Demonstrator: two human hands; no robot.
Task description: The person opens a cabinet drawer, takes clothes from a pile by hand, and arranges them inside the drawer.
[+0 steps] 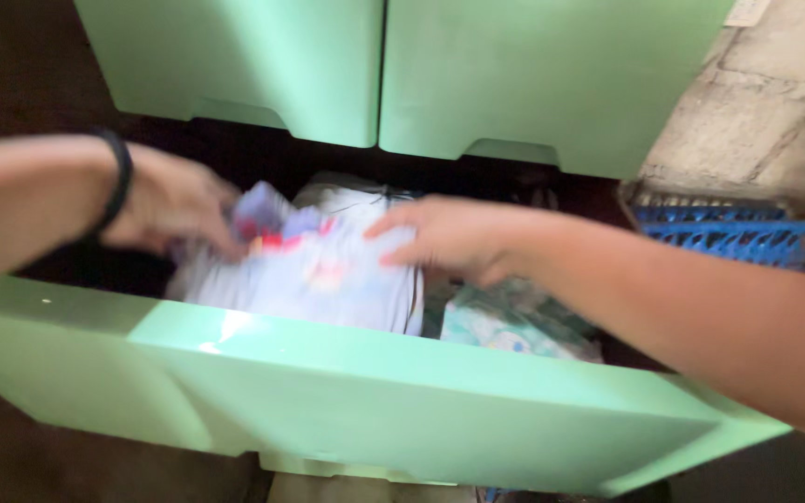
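Inside the pulled-out green drawer [347, 410], both hands press on a folded white garment [314, 279] with red and blue print, seemingly being settled among the clothes. Left hand [174, 205], a black band [119, 182] at its wrist, curls its fingers around the cloth's left edge; right hand [458, 237] lies flat, fingers released, on its right side. A pale green patterned bundle [505, 326] sits beside it. Motion blur hides any labels. A blue crate [747, 237] stands right of the drawer.
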